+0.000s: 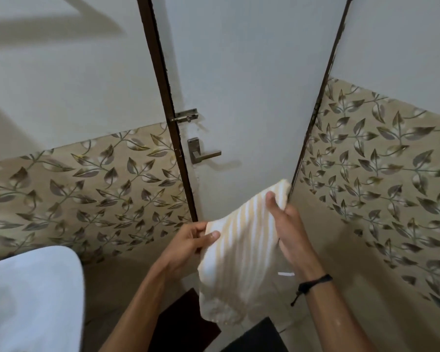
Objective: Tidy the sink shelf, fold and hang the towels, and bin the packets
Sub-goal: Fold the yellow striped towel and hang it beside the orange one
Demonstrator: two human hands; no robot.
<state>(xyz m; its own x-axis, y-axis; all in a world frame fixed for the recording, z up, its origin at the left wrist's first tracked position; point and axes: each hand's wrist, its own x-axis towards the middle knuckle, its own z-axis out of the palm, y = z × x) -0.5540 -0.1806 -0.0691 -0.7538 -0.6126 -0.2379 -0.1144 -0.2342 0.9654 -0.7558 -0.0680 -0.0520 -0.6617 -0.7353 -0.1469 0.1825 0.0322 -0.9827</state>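
Both our hands grip the striped towel (241,252) in mid-air before the closed door (239,97), left hand (188,246) and right hand (287,224) each clamped on an upper corner; we judge folding is under way, and next the corners must meet.

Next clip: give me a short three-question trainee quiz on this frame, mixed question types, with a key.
1. True or false: both hands grip the towel.
2. The towel is: A plain blue; B white with pale stripes; C black.
3. Which wrist wears the dark band?

Key:
1. True: the left hand pinches one top corner and the right hand the other, in front of the door.
2. B.
3. The right.
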